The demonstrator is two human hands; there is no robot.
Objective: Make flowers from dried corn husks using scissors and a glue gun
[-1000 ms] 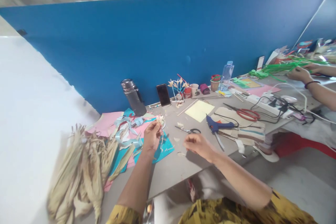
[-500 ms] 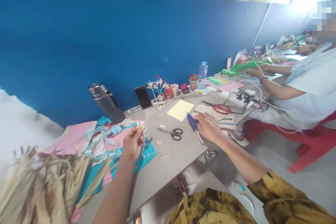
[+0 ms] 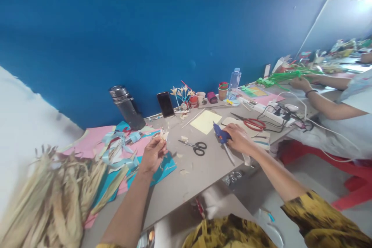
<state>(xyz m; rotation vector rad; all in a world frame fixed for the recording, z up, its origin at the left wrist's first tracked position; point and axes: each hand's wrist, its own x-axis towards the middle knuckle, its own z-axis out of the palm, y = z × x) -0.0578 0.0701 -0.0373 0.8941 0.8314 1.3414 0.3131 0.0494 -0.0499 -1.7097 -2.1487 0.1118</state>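
My left hand pinches a small pale husk flower above the blue sheet. On the right, my right hand is wrapped round a blue glue gun, its nozzle pointing up and left beside a yellow paper square. Black-handled scissors lie open on the grey table between my hands, with small husk scraps around them. Behind them several finished-looking pale flowers on light blue stems stand near a red jar.
Dried corn husks are heaped at the left. A dark thermos, phone and water bottle line the wall. Red-handled scissors and a power strip lie right; a person's hand holds green strips.
The view has turned slightly left, so the table items appear further right. Both my hands keep hold of the same things, and the flower looks turned more upright.
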